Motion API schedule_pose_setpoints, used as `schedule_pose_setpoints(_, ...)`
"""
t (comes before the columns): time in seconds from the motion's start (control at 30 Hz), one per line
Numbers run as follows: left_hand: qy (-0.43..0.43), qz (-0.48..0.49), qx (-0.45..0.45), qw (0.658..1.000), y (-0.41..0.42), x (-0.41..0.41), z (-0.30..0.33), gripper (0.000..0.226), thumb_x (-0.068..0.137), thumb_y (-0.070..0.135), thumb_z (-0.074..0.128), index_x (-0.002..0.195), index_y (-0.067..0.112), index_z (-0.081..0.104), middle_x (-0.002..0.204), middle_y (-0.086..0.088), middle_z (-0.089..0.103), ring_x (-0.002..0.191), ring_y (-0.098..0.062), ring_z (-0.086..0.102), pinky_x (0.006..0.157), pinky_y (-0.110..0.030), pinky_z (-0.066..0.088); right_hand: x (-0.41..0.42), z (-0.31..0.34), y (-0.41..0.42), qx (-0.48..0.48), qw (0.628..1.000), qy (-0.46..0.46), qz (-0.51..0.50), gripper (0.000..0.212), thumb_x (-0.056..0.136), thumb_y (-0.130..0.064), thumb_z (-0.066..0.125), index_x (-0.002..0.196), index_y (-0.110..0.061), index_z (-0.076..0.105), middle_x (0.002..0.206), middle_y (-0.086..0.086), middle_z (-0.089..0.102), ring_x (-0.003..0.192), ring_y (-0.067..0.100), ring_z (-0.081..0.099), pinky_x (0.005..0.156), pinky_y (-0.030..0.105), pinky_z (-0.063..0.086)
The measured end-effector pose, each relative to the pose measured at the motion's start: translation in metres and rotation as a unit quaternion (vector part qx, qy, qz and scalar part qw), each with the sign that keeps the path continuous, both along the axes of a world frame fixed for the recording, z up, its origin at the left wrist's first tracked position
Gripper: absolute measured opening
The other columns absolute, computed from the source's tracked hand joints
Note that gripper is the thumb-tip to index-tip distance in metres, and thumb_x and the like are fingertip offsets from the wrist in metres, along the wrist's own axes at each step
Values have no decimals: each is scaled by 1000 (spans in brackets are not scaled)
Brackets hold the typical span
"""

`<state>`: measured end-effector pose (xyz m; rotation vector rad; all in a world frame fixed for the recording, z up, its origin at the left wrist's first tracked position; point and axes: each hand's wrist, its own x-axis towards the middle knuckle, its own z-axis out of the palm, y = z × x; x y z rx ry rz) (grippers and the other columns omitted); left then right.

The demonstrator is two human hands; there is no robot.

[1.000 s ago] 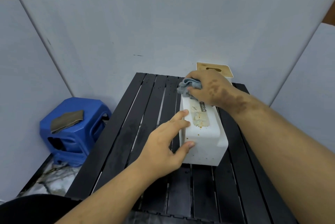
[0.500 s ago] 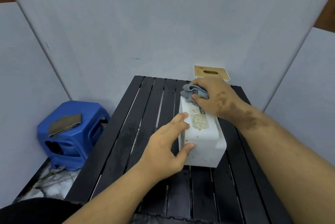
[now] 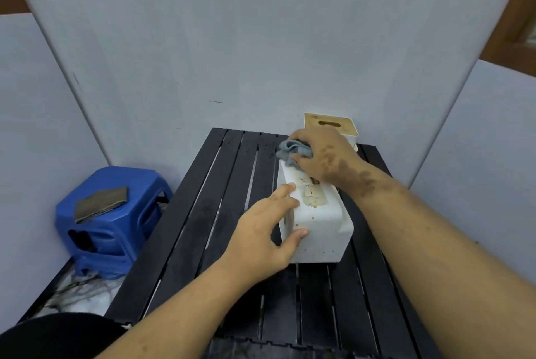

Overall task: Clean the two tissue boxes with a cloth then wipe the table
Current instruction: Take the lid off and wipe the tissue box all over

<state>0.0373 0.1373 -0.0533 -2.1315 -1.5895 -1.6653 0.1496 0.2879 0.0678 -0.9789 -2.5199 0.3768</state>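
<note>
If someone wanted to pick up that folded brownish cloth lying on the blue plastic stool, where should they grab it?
Probably by the near edge of the folded brownish cloth, pinched from above. It lies flat on the blue plastic stool, and its layered edges face the camera, giving fingers a lip. Its thickness is hard to judge.

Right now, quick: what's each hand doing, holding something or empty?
Left hand: grips the near end of the white tissue box, steadying it.
Right hand: holds the bunched grey-blue cloth against the box's far end.
</note>
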Motion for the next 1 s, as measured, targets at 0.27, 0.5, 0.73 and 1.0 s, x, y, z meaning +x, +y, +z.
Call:
schedule_pose_setpoints(0.27, -11, 9, -19, 1000, -1, 3, -2, 43, 86, 38, 76, 122, 29, 55, 151, 1, 58, 131, -14, 61, 103, -43, 56, 33, 11, -8, -33, 999, 41, -13, 19, 85, -21, 73, 103, -28, 71, 89, -11, 66, 84, 14, 64, 68, 24, 50)
schedule_pose_setpoints(0.5, -88, -16, -5, 996, -3, 6, -7, 47, 86, 31, 82, 128, 22, 63, 151, 3, 58, 136, -4, 57, 109, -37, 52, 62, 7, -80, -7, 1000, 7, -7, 21, 83, -35, 71, 104, -38, 71, 87, -19, 68, 83, 3, 63, 75, 26, 52)
schedule_pose_setpoints(0.73, -167, -49, -21, 984, -8, 13, -4, 52, 85, 16, 85, 130, 31, 62, 148, 11, 60, 131, -13, 62, 101, -32, 54, 68, -13, -101, 51, 998, 38, 0, 34, 81, -37, 75, 114, -33, 69, 96, -16, 63, 93, 11, 51, 85, 34, 47)
schedule_pose_setpoints(1.0, -59, -44, -76, 994, 3, -2, 0, 71, 80, 30, 89, 142, 31, 54, 147, 12, 57, 129, -10, 59, 111, -36, 49, 93, -31, -93, 75, 989, 119, -40, 42, 78, -31, 80, 118, -25, 70, 103, -13, 66, 98, 13, 53, 88, 19, 42)
